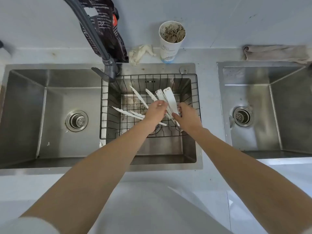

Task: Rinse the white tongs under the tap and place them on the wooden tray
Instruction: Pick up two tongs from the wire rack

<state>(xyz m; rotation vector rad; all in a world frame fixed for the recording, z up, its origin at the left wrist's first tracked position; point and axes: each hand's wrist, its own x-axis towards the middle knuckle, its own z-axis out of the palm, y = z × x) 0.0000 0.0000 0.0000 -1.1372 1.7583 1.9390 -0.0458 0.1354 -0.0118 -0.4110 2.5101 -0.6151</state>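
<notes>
Several white tongs lie in a black wire basket (195,98) set in the middle sink basin. One pair of white tongs (169,98) with flat tips points away from me, and both hands are on it. My left hand (156,111) is closed over its middle from the left. My right hand (187,116) grips its lower part from the right. Other white tongs (126,113) with wavy edges lie flat in the basket to the left, partly under my left hand. The grey tap (108,65) stands at the basket's back left corner; no water shows. No wooden tray is in view.
A large steel basin (50,107) lies to the left and another sink (270,107) to the right. On the back ledge stand a dirty paper cup (170,46), a dark bag (108,27), a crumpled white rag (140,52) and a folded cloth (276,54).
</notes>
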